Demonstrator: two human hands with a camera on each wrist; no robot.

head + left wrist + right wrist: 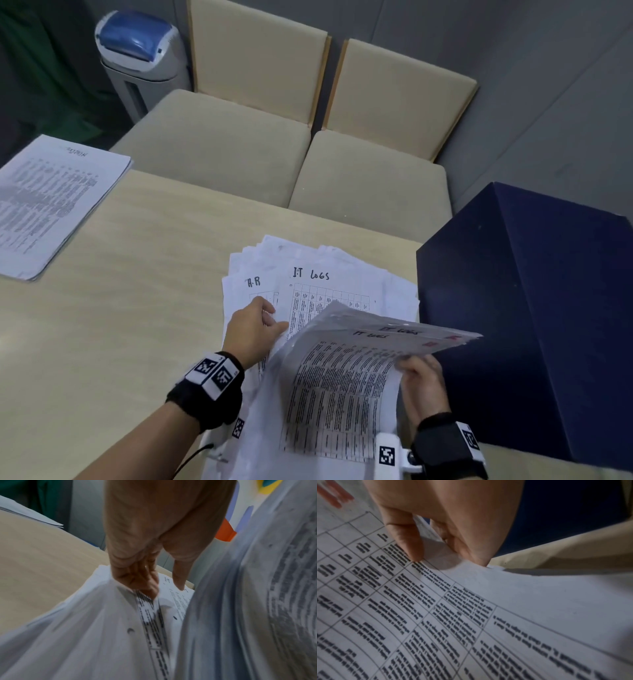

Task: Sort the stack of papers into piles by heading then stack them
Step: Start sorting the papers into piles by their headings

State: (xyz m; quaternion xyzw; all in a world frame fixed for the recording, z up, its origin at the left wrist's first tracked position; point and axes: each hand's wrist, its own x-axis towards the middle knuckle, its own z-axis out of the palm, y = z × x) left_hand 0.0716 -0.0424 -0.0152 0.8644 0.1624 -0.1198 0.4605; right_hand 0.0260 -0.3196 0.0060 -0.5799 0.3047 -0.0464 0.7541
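R hand (pixel 423 383) at the table's (pixel 113 308) near edge pinches a lifted bundle of IT-logs sheets (pixel 346 370), thumb on top, fingers under; the bundle bows, so it's thin, floppy and light, best taken at a side edge w/ support underneath. L hand (pixel 255 329) curls its fingers on a sheet edge in the fanned stack (pixel 329 274), approx. mid-table near the right edge; probably a pinch, wrist view is blurry. Top sheets read "H-R" and "IT logs". Loose sheets slide easily, so square them before stacking. Sorted pile (pixel 48 202) sits at the far left corner.
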